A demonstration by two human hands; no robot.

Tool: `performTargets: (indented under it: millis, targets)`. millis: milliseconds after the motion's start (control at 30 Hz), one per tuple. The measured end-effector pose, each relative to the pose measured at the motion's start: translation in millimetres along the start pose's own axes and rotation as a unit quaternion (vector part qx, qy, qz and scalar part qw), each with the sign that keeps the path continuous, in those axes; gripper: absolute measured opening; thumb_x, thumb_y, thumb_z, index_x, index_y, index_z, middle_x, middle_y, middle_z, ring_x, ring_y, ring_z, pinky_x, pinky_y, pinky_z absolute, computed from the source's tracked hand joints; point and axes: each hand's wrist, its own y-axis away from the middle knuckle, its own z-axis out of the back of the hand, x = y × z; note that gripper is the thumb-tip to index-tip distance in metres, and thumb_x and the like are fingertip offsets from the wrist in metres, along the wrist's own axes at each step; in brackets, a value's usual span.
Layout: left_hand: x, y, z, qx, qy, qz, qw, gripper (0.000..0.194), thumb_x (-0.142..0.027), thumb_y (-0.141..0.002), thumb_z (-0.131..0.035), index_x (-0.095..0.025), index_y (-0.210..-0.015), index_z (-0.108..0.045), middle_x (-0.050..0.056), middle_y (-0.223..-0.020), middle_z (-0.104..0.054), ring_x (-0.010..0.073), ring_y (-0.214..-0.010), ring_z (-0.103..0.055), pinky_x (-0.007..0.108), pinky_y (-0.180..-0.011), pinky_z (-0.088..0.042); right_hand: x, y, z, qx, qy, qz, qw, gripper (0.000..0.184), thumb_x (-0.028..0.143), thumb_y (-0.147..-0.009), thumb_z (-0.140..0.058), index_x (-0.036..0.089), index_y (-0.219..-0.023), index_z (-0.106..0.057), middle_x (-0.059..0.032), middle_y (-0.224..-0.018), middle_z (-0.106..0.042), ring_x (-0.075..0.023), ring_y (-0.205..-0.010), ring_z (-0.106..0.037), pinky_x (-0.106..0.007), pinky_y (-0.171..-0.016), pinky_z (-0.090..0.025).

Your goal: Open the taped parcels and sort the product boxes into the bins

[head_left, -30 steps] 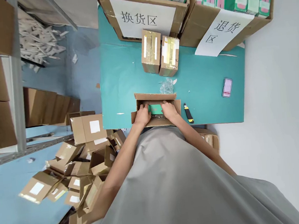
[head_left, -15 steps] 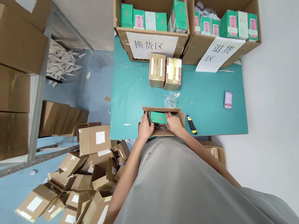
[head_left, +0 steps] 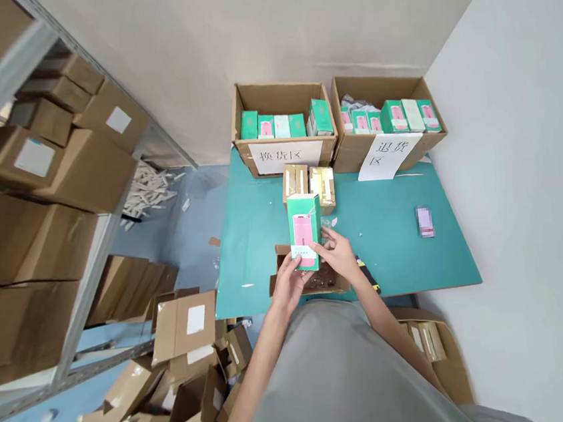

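A green product box (head_left: pixel 299 226) with a pink picture and a white label stands upright in front of me, held above an open cardboard carton (head_left: pixel 283 254). My left hand (head_left: pixel 289 281) grips its lower left part. On its right side, my right hand (head_left: pixel 335 254) has the thumb on the front face. Below the green box, dark crumpled wrapping (head_left: pixel 325 277) shows inside the carton. Right of the carton lies a black and yellow utility knife (head_left: pixel 369 277), partly hidden by my right forearm.
Two taped small cartons (head_left: pixel 323 183) stand behind the green box. At the back of the green table (head_left: pixel 397 259) are a left bin (head_left: pixel 279 90) and a right bin (head_left: pixel 346 160) with paper signs and similar boxes. A blurred phone-like item (head_left: pixel 425 221) lies right. Shelving (head_left: pixel 109 249) and discarded cartons (head_left: pixel 183 325) fill the left.
The green box has come out of the open carton and is now upright in both hands. My view has tilted up, showing more of the wall.
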Motion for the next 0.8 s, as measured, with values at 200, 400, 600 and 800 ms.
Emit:
performTargets:
  millis: [200,400,600,800]
  targets:
    - [-36,-31,-32.2,0.017,-0.003,-0.076,0.997,0.048,-0.04,-0.076,-0.102,-0.019,-0.112,-0.077,0.011,-0.124,-0.084,0.0241,-0.111,-0.081,0.038,-0.104,-0.067,47,-46,-1,-0.023,-0.083,0.064,0.994,0.085,0.066,-0.08,-0.09,0.014,-0.145,-0.074,-0.0142,-0.124,-0.083,-0.0147,-0.065,-0.066,-0.029,-0.056,-0.059]
    - [-98,-59,-104.8,0.038,-0.041,-0.214,0.975,0.062,-0.041,-0.077,-0.102,-0.023,-0.128,-0.07,0.011,-0.145,-0.075,0.0277,-0.133,-0.075,0.041,-0.112,-0.064,123,-81,0,-0.144,0.005,0.21,0.967,0.078,0.063,-0.097,-0.074,0.02,-0.161,-0.063,-0.0172,-0.145,-0.075,-0.0201,-0.09,-0.072,-0.034,-0.08,-0.065]
    - [-120,-53,-148.9,0.014,-0.073,-0.343,0.936,0.071,-0.042,-0.081,-0.096,-0.028,-0.141,-0.059,0.013,-0.154,-0.068,0.0321,-0.148,-0.066,0.041,-0.117,-0.061,165,-59,-20,-0.181,0.038,0.31,0.932,0.06,0.045,-0.1,-0.074,0.028,-0.157,-0.064,-0.0144,-0.153,-0.068,-0.0305,-0.14,-0.067,-0.047,-0.115,-0.06]
    - [-112,-29,-138.0,0.053,-0.052,-0.362,0.929,0.074,-0.035,-0.077,-0.092,-0.031,-0.14,-0.054,0.012,-0.159,-0.063,0.0291,-0.154,-0.06,0.038,-0.12,-0.057,164,-47,-35,-0.214,-0.018,0.283,0.935,0.06,0.04,-0.092,-0.079,0.025,-0.149,-0.067,-0.0159,-0.15,-0.07,-0.0315,-0.134,-0.071,-0.048,-0.108,-0.065]
